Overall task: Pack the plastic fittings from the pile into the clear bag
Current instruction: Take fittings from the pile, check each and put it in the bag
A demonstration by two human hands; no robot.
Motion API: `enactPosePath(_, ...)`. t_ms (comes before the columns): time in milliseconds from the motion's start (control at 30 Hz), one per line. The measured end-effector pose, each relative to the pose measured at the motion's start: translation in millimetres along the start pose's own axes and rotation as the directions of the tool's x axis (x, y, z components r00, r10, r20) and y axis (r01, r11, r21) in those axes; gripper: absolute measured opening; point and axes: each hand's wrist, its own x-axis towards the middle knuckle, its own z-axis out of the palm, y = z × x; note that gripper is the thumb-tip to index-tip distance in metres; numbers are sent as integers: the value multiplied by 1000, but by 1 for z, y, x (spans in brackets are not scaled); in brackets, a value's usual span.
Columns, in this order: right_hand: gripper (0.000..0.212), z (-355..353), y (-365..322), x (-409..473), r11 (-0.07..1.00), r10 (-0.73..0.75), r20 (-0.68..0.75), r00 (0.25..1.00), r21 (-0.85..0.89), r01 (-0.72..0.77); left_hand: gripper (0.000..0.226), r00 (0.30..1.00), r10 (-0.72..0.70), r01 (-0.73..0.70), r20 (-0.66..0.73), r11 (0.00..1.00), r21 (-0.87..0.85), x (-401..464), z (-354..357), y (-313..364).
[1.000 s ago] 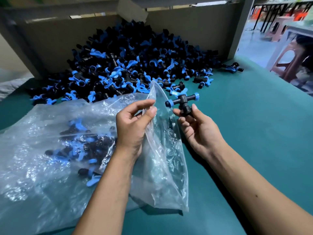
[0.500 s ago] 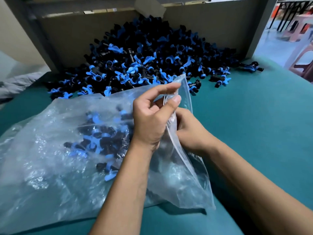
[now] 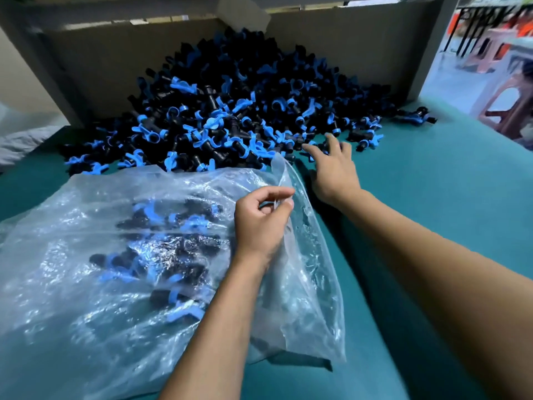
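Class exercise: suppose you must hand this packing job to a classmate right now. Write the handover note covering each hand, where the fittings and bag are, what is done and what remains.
Left hand: pinches the edge of the clear bag at its mouth, holding it open.
Right hand: fingers spread, holding nothing, reaching onto the near edge of the pile.
Done: a batch of black-and-blue fittings already lies inside the bag on the green table.
Left: most fittings remain in the pile against the cardboard wall; one stray fitting lies apart to the right. Keep picking and dropping.

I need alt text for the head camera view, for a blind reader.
The left hand pinches open a clear bag part-filled with fittings while the open right hand reaches the pile of black and blue fittings on a green table.
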Motion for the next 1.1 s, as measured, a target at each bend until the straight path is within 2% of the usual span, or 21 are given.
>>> enactPosePath(33,63,1,1,6,999,0,43,999,-33,1,28,1000,-8,8,9,1000,16,1,0,-1)
enactPosePath(100,46,1,3,16,1000,12,80,997,-17,-11,27,1000,-18,18,11,1000,14,3,-2,-3)
enactPosePath(200,18,-4,5,14,994,-3,5,1000,108,2,26,999,-34,34,7,999,3,6,-2,-5)
enactPosePath(300,3,-13,8,-8,977,35,-55,998,211,-23,23,998,-56,56,1,998,-13,6,-3,-6)
enactPosePath(400,5,-16,9,-39,927,109,-170,979,372,-38,20,997,-78,78,-13,997,-9,8,-2,-8)
enactPosePath(500,10,-18,13,-66,812,189,-253,949,583,-6,18,994,-100,100,-34,995,-10,9,-3,-11)
enactPosePath(533,10,-20,14,-72,729,242,-243,939,684,-10,17,994,-102,101,-43,995,-6,9,-3,-11)
enactPosePath(567,12,-21,14,-78,594,305,-196,932,804,-25,17,994,-99,99,-54,995,0,9,-3,-12)
enactPosePath(633,21,-25,12,-87,218,381,-42,924,975,-45,14,994,-86,87,-72,996,8,10,-4,-14)
enactPosePath(667,24,-27,11,-91,36,370,41,928,998,-59,12,994,-81,81,-70,997,6,10,-4,-13)
enactPosePath(700,25,-28,11,-94,-101,337,110,935,992,-80,8,996,-75,75,-56,997,1,9,-4,-12)
enactPosePath(767,25,-30,12,-98,-227,265,181,947,966,-121,9,998,-61,61,-2,998,-11,8,-4,-9)
enactPosePath(867,24,-32,15,-99,-272,209,209,955,951,-148,23,998,-55,57,42,997,-59,5,-4,-4)
enactPosePath(933,24,-32,16,-99,-270,182,212,960,950,-158,18,997,-62,66,49,993,-93,5,-4,-3)
enactPosePath(1033,24,-29,12,-100,-218,117,197,973,961,-169,17,994,-59,65,91,996,-63,5,-4,-4)
enactPosePath(1100,18,-27,9,-102,-123,85,160,983,981,-149,18,992,-64,68,105,997,-43,4,-3,-5)
